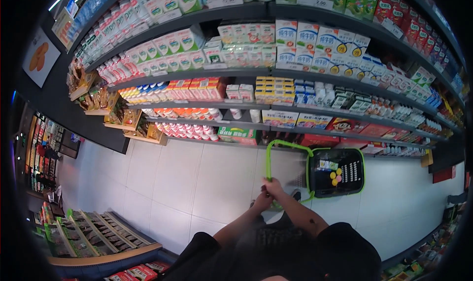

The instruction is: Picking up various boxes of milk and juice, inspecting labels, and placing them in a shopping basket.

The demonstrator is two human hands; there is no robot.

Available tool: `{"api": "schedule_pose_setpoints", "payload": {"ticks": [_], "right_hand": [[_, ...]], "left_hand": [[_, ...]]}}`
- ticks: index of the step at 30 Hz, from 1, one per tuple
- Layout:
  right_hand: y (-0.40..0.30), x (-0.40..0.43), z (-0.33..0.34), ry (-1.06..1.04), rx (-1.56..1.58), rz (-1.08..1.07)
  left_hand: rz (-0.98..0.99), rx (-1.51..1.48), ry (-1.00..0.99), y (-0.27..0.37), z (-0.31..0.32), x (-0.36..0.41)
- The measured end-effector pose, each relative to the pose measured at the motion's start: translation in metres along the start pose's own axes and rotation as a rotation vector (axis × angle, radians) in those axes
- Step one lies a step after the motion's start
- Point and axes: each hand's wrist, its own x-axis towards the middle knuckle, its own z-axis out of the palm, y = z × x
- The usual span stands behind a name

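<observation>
A black shopping basket (pixel 335 173) with a bright green rim and a long green handle (pixel 269 159) stands on the tiled floor at my right. Small cartons (pixel 327 165) and several round yellow and pink items (pixel 336 177) lie inside it. My right hand (pixel 273 188) is closed around the handle's far bar. My left hand (pixel 262 201) is just beside it, nearer my body; its fingers are partly hidden, and I cannot tell whether it grips anything.
Shelves (pixel 244 73) of milk cartons and bottled drinks run across ahead. Wooden trays (pixel 146 135) of packaged food stand at the shelf's left end. A slanted display (pixel 99 236) of packets is at the lower left, and more goods (pixel 425 255) are at the lower right.
</observation>
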Motion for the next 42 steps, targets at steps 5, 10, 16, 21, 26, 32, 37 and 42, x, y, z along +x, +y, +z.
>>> {"api": "schedule_pose_setpoints", "payload": {"ticks": [5, 10, 16, 21, 26, 32, 37, 42], "right_hand": [[0.037, 0.021, 0.014, 0.290, 0.168, 0.166], [0.016, 0.012, 0.006, 0.476, 0.010, 0.120], [-0.012, -0.009, -0.005, 0.525, 0.114, 0.121], [-0.024, 0.006, 0.029, 0.493, 0.118, 0.124], [-0.008, 0.031, 0.081, 0.499, -0.055, 0.167], [-0.026, 0.064, 0.104, 0.351, 0.104, 0.104], [-0.065, 0.069, 0.112, 0.284, 0.205, 0.159], [-0.086, 0.069, 0.130, 0.155, 0.356, 0.136]], "left_hand": [[-0.009, 0.246, -0.270, -0.031, -0.093, -0.040], [-0.626, -0.195, 0.384, -0.150, -0.219, -0.133], [-0.843, -0.403, 0.655, -0.186, -0.263, -0.209], [-0.767, -0.391, 0.472, -0.165, -0.220, -0.169], [-0.504, -0.266, 0.227, -0.107, -0.165, -0.096], [-0.361, -0.148, 0.105, -0.035, -0.178, -0.045], [-0.482, -0.245, 0.164, -0.003, -0.226, -0.019], [-0.489, -0.249, 0.221, 0.017, -0.260, 0.013]]}}
